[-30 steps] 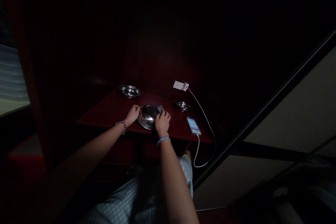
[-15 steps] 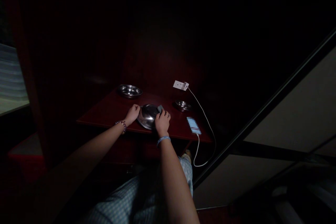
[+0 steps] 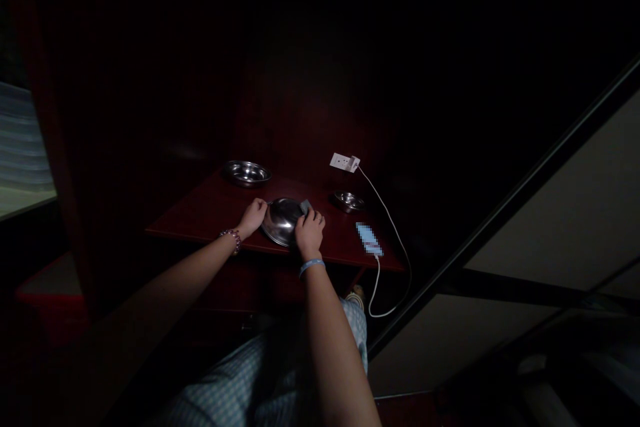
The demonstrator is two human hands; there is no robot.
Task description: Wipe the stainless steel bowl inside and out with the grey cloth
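A shiny metal bowl (image 3: 281, 219) is tilted on the dark red tabletop (image 3: 190, 221), its rounded outside facing me. My left hand (image 3: 253, 215) pinches its rim at the left, fingers closed. Over the bowl's right side my right hand (image 3: 310, 232) is curled round a small grey-green cloth or pad (image 3: 305, 207), pressed against the metal. Most of that pad is hidden by my fingers, so its exact kind does not show.
Behind on the left sits another metal bowl (image 3: 247, 174); a smaller one (image 3: 349, 201) is to the right. A phone (image 3: 369, 239) lies near the right edge, its white cable (image 3: 391, 203) running to a charger in the wall socket (image 3: 340, 161).
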